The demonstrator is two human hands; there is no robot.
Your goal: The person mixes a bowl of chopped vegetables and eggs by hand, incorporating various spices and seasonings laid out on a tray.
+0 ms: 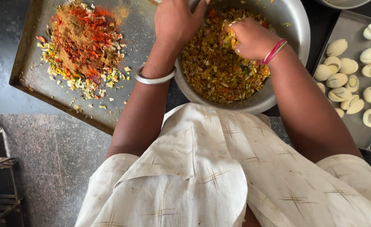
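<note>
**Operator:** Chopped vegetable mix [219,71], yellow-green with orange flecks, fills the wide round steel bowl [297,29] in front of me on the dark desk [0,50]. My right hand [250,40] is buried in it, fingers curled tight round a clump. My left hand [175,21] lies over the bowl's near-left rim, fingers folded over the edge to steady it.

**Observer:** Where's the risk, as you judge it?

**Operator:** The bowl's near edge looks to sit at the desk's front, just above my pale cloth garment [219,168]. A hard press there could tip it toward me, or push mix over the rim.

**Observer:** And either side?

**Operator:** Left, the flat steel tray [29,80] carries a heap of red and brown spice powder over chopped bits [84,46]; one corner juts past the desk edge, so a knock from my forearm might shift it off. Right, another steel tray [349,29] holds halved boiled eggs [347,67]; my right elbow passes close and could scatter them.

**Observer:** Anything else?

**Operator:** My silver bangle [155,77] and pink wrist thread [273,51] may pick up mix.
</note>
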